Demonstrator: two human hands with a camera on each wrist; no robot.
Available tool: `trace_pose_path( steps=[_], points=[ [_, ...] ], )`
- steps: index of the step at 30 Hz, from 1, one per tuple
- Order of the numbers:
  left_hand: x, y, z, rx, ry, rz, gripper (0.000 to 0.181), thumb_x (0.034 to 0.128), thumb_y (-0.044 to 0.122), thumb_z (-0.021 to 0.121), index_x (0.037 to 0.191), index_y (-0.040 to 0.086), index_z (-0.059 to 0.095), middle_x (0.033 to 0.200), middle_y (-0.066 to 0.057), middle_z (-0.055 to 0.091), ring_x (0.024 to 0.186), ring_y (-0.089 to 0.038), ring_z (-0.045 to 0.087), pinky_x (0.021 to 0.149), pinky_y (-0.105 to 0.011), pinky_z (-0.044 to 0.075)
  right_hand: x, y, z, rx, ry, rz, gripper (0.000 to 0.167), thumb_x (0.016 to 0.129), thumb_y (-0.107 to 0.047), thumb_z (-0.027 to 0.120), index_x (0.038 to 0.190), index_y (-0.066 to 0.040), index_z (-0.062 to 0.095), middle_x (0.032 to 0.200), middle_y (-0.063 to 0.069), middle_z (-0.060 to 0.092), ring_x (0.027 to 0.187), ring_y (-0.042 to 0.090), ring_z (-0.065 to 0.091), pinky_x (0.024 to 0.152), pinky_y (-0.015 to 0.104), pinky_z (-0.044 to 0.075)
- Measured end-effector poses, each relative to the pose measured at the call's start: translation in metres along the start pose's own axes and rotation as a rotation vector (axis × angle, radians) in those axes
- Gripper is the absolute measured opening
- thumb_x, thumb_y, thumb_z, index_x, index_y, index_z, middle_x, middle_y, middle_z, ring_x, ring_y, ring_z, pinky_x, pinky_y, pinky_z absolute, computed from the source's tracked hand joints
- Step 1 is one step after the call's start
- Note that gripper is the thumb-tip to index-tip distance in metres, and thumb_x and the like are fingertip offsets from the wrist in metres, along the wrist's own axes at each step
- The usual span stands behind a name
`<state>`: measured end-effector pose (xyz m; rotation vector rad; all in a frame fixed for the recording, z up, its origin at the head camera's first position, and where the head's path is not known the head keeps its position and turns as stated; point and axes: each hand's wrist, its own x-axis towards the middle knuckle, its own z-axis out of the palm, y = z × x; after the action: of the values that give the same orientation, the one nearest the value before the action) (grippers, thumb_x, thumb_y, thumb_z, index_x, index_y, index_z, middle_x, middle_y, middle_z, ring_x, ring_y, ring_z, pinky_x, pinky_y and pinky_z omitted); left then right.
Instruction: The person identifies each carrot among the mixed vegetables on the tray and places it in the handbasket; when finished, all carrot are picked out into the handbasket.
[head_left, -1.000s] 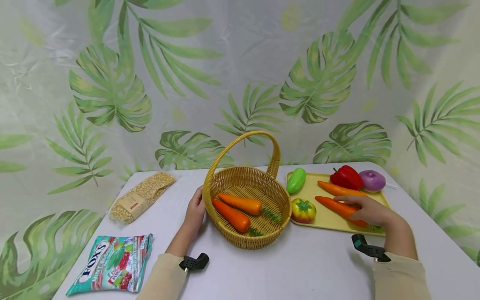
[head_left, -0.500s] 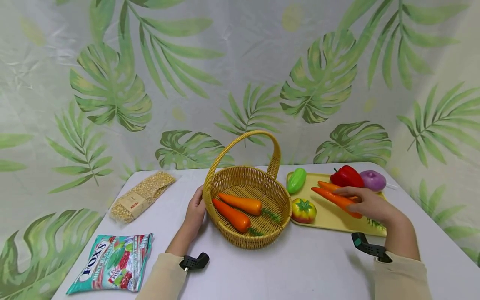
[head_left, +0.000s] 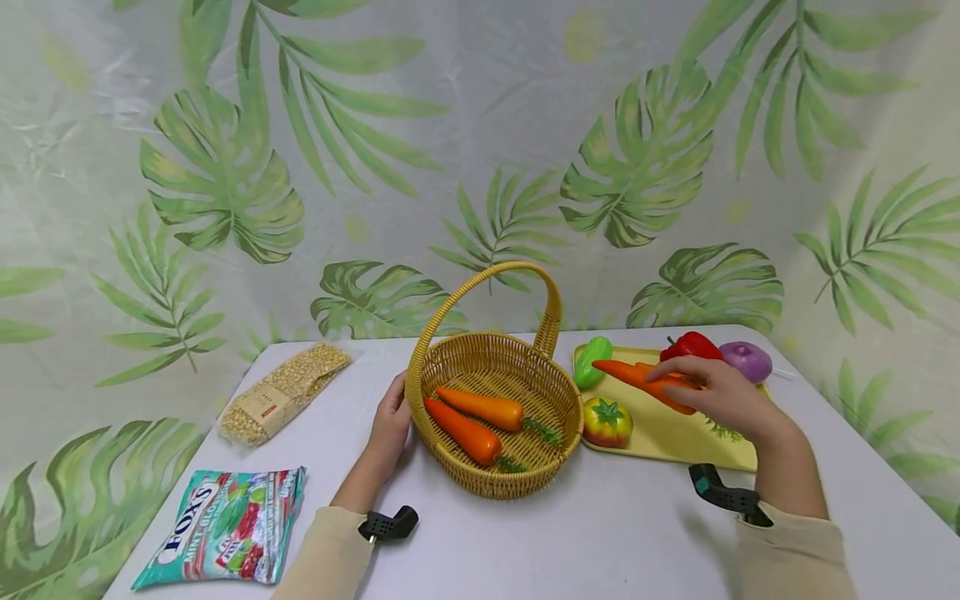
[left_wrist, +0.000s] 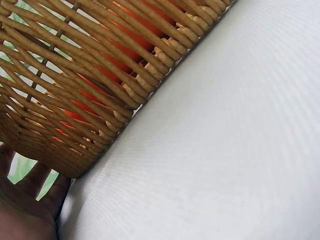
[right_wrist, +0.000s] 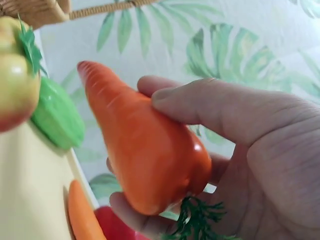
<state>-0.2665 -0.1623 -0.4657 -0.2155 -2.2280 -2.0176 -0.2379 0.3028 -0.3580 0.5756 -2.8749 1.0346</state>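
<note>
The person's right hand [head_left: 723, 392] pinches a carrot [right_wrist: 145, 145], thumb on one side and fingers round the other. The carrot is held over the tray [head_left: 663, 433], its tip pointing toward the basket [head_left: 480, 483] and its leafy top by the lower fingers. In the right wrist view, a lying carrot [right_wrist: 84, 212] shows beyond it, on the tray next to the bell pepper [head_left: 693, 343].

The left hand [head_left: 392, 421] touches the basket's outer left wall, fingers spread with gaps between them; the left wrist view hides their tips behind the weave.

The tray lies along the right side of the table [head_left: 570, 542]. At its far left corner is a green cucumber [head_left: 592, 363]; at its near left corner a tomato [head_left: 607, 423], just beside the basket. The pepper is near the far edge, and an onion [head_left: 746, 362] sits next to it at the far right corner.

The basket stands mid-table, handle up, with an orange carrot [head_left: 480, 406] and a redder carrot [head_left: 462, 432] inside. A packet of kernels [head_left: 285, 392] lies along the table's left edge, toward the far left corner, and a Fox's bag [head_left: 225, 525] lies nearer the front. A leaf-print curtain [head_left: 487, 125] hangs behind the far edge.
</note>
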Motion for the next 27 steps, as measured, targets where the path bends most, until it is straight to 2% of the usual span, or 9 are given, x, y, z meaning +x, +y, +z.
trace_pose_path(
  steps=[7, 13, 16, 21, 23, 27],
  points=[
    [-0.001, 0.003, 0.0, -0.001, -0.001, -0.009, 0.041, 0.1061, 0.027, 0.047, 0.146, 0.019, 0.049, 0.153, -0.006, 0.047, 0.147, -0.019, 0.036, 0.125, -0.044, 0.026, 0.008, -0.013, 0.009, 0.039, -0.005, -0.065, 0.014, 0.097, -0.023, 0.066, 0.109, -0.022, 0.072, 0.118, 0.006, 0.067, 0.091, 0.013, 0.059, 0.069, 0.027, 0.055],
    [-0.01, 0.024, 0.001, -0.001, -0.029, -0.019, 0.045, 0.1065, 0.024, 0.046, 0.149, 0.01, 0.044, 0.155, -0.013, 0.043, 0.149, -0.024, 0.033, 0.125, -0.046, 0.025, 0.014, -0.024, 0.017, 0.075, -0.025, -0.104, 0.014, 0.098, -0.023, 0.065, 0.109, -0.023, 0.072, 0.12, 0.004, 0.069, 0.092, 0.014, 0.06, 0.07, 0.026, 0.055],
    [-0.011, 0.028, 0.001, 0.003, -0.03, -0.02, 0.045, 0.1062, 0.025, 0.047, 0.149, 0.009, 0.045, 0.155, -0.013, 0.044, 0.149, -0.024, 0.034, 0.125, -0.046, 0.026, 0.018, -0.03, 0.023, 0.102, -0.042, -0.113, 0.014, 0.098, -0.023, 0.064, 0.11, -0.023, 0.072, 0.121, 0.005, 0.068, 0.094, 0.014, 0.06, 0.071, 0.026, 0.055],
    [-0.004, 0.011, 0.0, -0.01, -0.015, -0.018, 0.043, 0.1062, 0.026, 0.047, 0.148, 0.014, 0.046, 0.154, -0.008, 0.046, 0.148, -0.022, 0.034, 0.125, -0.045, 0.025, 0.023, -0.038, 0.031, 0.143, -0.089, -0.124, 0.015, 0.097, -0.024, 0.066, 0.111, -0.023, 0.071, 0.12, 0.006, 0.067, 0.091, 0.018, 0.062, 0.073, 0.027, 0.056],
    [0.0, 0.002, -0.001, -0.011, -0.011, -0.014, 0.042, 0.1064, 0.028, 0.047, 0.147, 0.018, 0.047, 0.154, -0.006, 0.046, 0.148, -0.02, 0.034, 0.125, -0.045, 0.025, 0.024, -0.04, 0.033, 0.152, -0.102, -0.136, 0.018, 0.095, -0.025, 0.068, 0.113, -0.024, 0.071, 0.122, 0.004, 0.066, 0.097, 0.019, 0.061, 0.077, 0.027, 0.056],
    [0.001, -0.004, -0.001, -0.003, -0.004, 0.008, 0.04, 0.1061, 0.031, 0.047, 0.145, 0.022, 0.049, 0.152, -0.002, 0.048, 0.147, -0.018, 0.036, 0.125, -0.045, 0.025, 0.024, -0.043, 0.037, 0.165, -0.137, -0.172, 0.027, 0.094, -0.024, 0.071, 0.12, -0.027, 0.069, 0.131, 0.001, 0.062, 0.108, 0.018, 0.056, 0.083, 0.026, 0.054]
  ],
)
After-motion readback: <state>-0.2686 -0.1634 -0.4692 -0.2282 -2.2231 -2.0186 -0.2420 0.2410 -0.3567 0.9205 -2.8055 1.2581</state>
